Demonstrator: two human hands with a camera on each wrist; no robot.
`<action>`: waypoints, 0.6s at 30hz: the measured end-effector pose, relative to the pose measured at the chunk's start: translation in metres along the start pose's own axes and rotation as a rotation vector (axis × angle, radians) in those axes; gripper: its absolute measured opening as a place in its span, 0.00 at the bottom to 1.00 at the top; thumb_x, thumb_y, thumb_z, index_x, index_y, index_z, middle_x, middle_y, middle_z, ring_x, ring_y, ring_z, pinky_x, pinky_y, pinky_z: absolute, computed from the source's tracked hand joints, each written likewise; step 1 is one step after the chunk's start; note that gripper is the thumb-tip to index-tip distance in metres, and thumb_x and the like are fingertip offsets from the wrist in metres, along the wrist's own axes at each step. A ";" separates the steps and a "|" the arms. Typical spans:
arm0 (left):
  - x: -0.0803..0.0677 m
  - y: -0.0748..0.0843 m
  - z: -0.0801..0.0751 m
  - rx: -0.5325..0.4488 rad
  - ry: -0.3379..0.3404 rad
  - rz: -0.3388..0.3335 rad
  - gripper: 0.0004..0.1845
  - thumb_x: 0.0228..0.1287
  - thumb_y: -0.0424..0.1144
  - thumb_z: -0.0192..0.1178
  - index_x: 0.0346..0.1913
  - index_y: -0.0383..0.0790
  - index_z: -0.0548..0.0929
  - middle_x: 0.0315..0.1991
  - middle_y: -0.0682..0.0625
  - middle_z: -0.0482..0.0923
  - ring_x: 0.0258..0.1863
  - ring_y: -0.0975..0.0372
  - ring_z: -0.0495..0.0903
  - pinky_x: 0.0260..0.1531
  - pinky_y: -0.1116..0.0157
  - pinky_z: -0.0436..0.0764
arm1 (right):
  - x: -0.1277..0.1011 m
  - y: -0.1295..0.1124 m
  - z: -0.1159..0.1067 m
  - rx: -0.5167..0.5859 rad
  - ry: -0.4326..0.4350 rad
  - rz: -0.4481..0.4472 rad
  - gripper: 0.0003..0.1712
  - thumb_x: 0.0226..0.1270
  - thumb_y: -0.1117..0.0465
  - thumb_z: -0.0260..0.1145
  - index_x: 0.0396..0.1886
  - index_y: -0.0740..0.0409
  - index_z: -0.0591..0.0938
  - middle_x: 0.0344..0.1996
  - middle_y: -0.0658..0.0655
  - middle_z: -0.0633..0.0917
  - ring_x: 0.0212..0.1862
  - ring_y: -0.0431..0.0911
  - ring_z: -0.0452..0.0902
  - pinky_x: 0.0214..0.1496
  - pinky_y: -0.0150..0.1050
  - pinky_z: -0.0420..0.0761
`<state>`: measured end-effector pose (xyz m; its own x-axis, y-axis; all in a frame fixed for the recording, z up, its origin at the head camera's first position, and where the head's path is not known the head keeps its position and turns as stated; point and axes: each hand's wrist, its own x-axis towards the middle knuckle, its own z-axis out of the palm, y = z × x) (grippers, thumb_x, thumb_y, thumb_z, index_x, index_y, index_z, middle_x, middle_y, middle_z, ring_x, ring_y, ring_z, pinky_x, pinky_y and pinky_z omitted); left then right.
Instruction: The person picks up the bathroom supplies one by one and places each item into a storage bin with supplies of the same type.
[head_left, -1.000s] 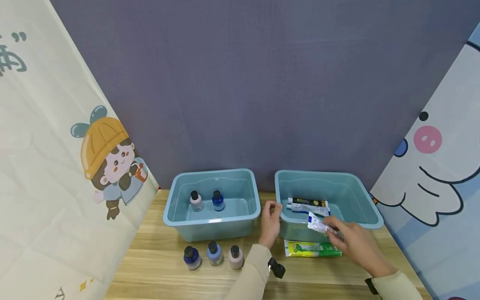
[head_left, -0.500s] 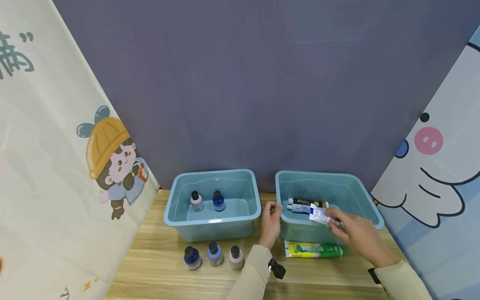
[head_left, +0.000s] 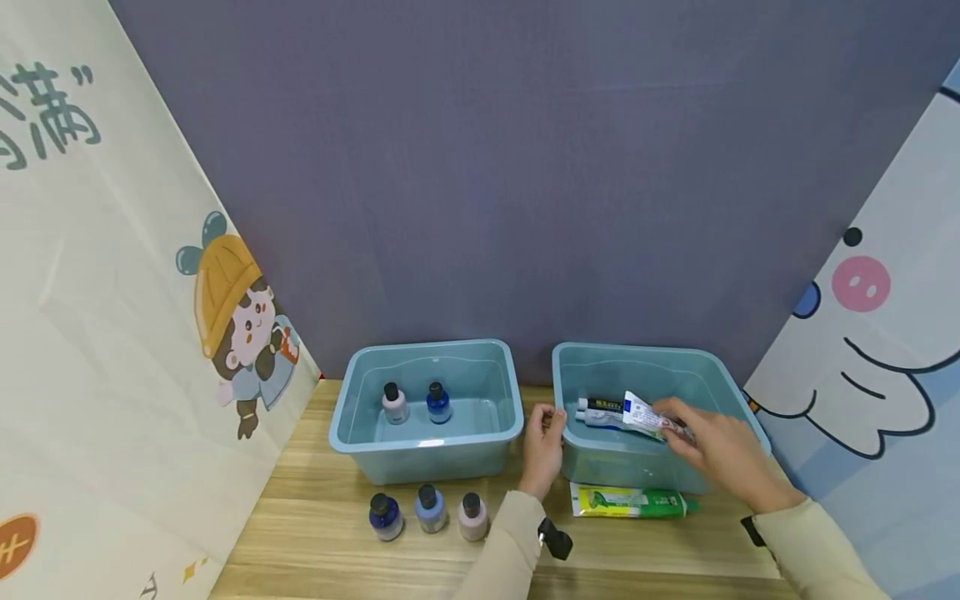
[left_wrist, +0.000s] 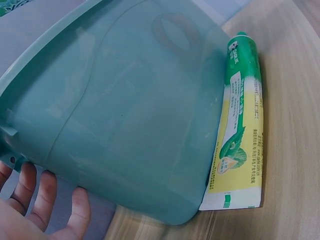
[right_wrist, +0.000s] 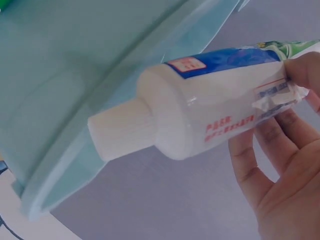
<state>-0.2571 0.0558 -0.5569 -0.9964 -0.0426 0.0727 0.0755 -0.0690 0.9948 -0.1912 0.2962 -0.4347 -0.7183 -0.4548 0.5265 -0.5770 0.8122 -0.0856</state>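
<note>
Above the right-hand teal plastic tub, a soft white toothpaste tube with a blue band and small red print hangs tilted over the tub's inside, gripped at its flat crimped tail by the right hand. In the right wrist view the tube shows a ribbed white screw cap on a rounded white shoulder, a red-and-blue label patch near the neck, and a crumpled tail pinched between thumb and fingers. Beneath it, on the tub's floor, lie a black toothpaste tube with yellow lettering and a white-and-blue tube, side by side.

The left hand curls its fingers over the tub's near left corner and rim; the left wrist view shows fingertips against the tub's outer wall.

On the wooden tabletop, just before the tub's front wall, a green-and-yellow toothpaste tube lies flat, its long edge close against the tub's base in the left wrist view.

To the left stands a second teal plastic tub, apart from the first, holding a pale pink bottle with a black cap and a dark blue bottle with a black cap, both upright. In front of it three small black-capped bottles stand in a row: dark blue, light blue and pale pink.
</note>
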 end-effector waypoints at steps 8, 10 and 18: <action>-0.001 0.002 0.002 -0.010 0.020 0.012 0.11 0.78 0.48 0.56 0.46 0.43 0.78 0.36 0.54 0.73 0.34 0.61 0.72 0.32 0.67 0.73 | 0.012 0.007 -0.002 -0.013 -0.026 -0.019 0.24 0.59 0.65 0.77 0.53 0.46 0.80 0.29 0.44 0.88 0.19 0.23 0.59 0.18 0.26 0.58; 0.000 0.003 0.002 -0.011 0.023 0.013 0.11 0.78 0.47 0.56 0.46 0.43 0.78 0.36 0.54 0.73 0.34 0.60 0.72 0.32 0.68 0.73 | 0.015 0.009 -0.002 -0.017 -0.034 -0.021 0.24 0.60 0.65 0.76 0.54 0.46 0.80 0.29 0.45 0.88 0.18 0.24 0.58 0.17 0.26 0.58; -0.002 0.004 0.002 -0.005 0.028 0.025 0.10 0.78 0.45 0.55 0.46 0.42 0.77 0.36 0.54 0.72 0.33 0.62 0.71 0.31 0.68 0.72 | 0.023 0.014 -0.002 -0.033 -0.062 -0.023 0.23 0.62 0.65 0.75 0.53 0.44 0.79 0.26 0.43 0.85 0.17 0.25 0.55 0.17 0.27 0.56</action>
<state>-0.2548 0.0577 -0.5527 -0.9928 -0.0721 0.0957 0.1010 -0.0726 0.9922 -0.2148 0.2979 -0.4219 -0.7280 -0.4949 0.4744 -0.5816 0.8122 -0.0452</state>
